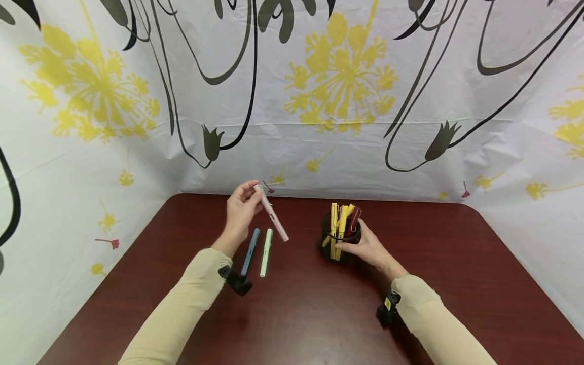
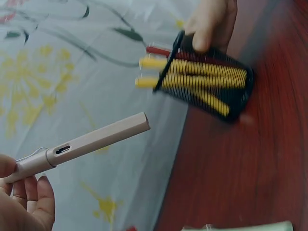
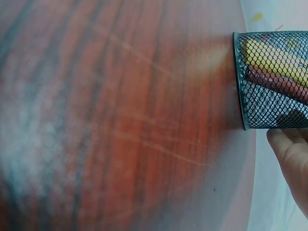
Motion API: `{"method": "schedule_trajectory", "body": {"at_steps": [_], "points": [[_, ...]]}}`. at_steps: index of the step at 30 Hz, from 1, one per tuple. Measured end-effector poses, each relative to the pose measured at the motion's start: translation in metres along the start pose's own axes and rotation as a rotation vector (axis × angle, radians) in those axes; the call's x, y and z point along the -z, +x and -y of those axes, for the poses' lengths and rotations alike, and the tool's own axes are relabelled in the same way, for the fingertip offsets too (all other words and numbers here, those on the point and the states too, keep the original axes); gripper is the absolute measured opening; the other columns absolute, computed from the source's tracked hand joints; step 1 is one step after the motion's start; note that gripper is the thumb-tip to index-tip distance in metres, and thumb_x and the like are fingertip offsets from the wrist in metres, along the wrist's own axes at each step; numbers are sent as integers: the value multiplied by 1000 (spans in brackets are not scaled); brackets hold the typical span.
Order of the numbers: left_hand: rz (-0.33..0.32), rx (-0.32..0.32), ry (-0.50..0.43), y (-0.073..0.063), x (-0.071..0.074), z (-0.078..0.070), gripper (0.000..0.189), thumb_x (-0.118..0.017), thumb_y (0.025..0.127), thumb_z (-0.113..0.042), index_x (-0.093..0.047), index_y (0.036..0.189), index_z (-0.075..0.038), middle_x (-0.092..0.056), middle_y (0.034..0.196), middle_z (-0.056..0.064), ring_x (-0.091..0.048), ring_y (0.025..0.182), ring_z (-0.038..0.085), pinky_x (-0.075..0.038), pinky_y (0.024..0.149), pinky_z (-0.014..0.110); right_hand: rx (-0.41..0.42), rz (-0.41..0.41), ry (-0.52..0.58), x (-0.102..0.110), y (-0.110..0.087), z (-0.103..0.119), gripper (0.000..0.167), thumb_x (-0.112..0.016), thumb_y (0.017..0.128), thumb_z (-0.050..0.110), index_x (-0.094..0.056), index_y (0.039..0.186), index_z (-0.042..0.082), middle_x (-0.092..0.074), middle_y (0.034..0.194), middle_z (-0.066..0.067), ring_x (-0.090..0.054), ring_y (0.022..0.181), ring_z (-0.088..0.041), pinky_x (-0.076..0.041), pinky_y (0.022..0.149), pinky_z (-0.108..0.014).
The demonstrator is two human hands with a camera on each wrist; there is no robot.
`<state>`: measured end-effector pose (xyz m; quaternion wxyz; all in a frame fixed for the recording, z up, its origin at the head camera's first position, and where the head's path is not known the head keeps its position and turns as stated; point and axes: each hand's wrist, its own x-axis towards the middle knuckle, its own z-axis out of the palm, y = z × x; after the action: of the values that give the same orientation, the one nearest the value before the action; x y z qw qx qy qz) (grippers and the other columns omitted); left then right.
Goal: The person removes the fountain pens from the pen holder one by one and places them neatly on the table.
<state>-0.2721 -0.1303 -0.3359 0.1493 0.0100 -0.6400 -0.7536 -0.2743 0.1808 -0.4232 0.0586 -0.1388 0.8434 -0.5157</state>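
My left hand (image 1: 242, 207) pinches a pale pink pen (image 1: 274, 215) by its clip end, above the table. The pen's other end points down to the right in the head view. My right hand (image 1: 367, 247) grips the side of a black mesh pen cup (image 1: 326, 238), thumb at the front. Inside the cup stand several yellow pens (image 1: 342, 220) and a dark red pen (image 1: 355, 219). In the left wrist view the pink pen (image 2: 98, 139) hangs apart from the mesh cup (image 2: 238, 103). Part of the right hand (image 3: 292, 161) shows beside the cup in the right wrist view.
A blue pen (image 1: 250, 252) and a light green pen (image 1: 266, 253) lie side by side on the dark red-brown table (image 1: 292, 314), close to my left forearm. A white cloth (image 1: 274, 101) with yellow and dark plant prints hangs behind the table's far edge.
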Motion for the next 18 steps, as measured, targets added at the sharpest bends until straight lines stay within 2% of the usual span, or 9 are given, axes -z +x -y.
{"method": "schedule_trajectory", "body": {"at_steps": [4, 7, 10, 12, 14, 18], "points": [[-12, 86, 18, 7, 25, 7, 34, -56, 93, -4, -53, 127, -1, -59, 103, 1, -60, 74, 1, -53, 67, 18, -17, 3, -8, 0, 1, -2, 108, -75, 80, 31, 2, 151, 6, -7, 156, -22, -9, 142, -39, -23, 108, -60], [-7, 144, 59, 12, 43, 12, 36, -55, 94, -6, -52, 129, -1, -58, 96, -3, -60, 72, 1, -52, 65, 17, -25, 8, -9, -1, 1, -3, 109, -75, 80, 32, 3, 151, 6, -5, 156, -22, -8, 142, -39, -22, 108, -60], [18, 190, 135, 18, 62, 16, 37, -54, 95, -10, -52, 131, -2, -55, 88, -7, -59, 70, 0, -52, 65, 16, -32, 13, -14, -1, 1, -1, 109, -75, 81, 32, 5, 151, 6, -3, 156, -21, -6, 143, -39, -22, 108, -60], [50, 212, 194, 21, 74, 18, 39, -54, 96, -13, -51, 133, -1, -55, 88, -7, -58, 72, 0, -52, 66, 17, -26, 14, -13, 0, 0, 2, 107, -75, 81, 30, 3, 151, 7, -5, 156, -22, -7, 142, -39, -22, 108, -61], [91, 225, 261, 24, 85, 20, 41, -54, 96, -15, -49, 134, 0, -57, 96, -1, -58, 75, 0, -52, 69, 19, -24, 16, -3, 0, -3, 9, 105, -74, 82, 27, 2, 151, 5, -6, 155, -23, -8, 142, -40, -22, 107, -61], [178, 236, 397, 28, 104, 23, 43, -50, 98, -15, -46, 136, 3, -56, 120, 19, -60, 79, 4, -54, 77, 28, -20, 23, 8, 0, -10, 27, 99, -72, 83, 21, -2, 150, 1, -9, 154, -25, -10, 141, -42, -22, 107, -62]]}}
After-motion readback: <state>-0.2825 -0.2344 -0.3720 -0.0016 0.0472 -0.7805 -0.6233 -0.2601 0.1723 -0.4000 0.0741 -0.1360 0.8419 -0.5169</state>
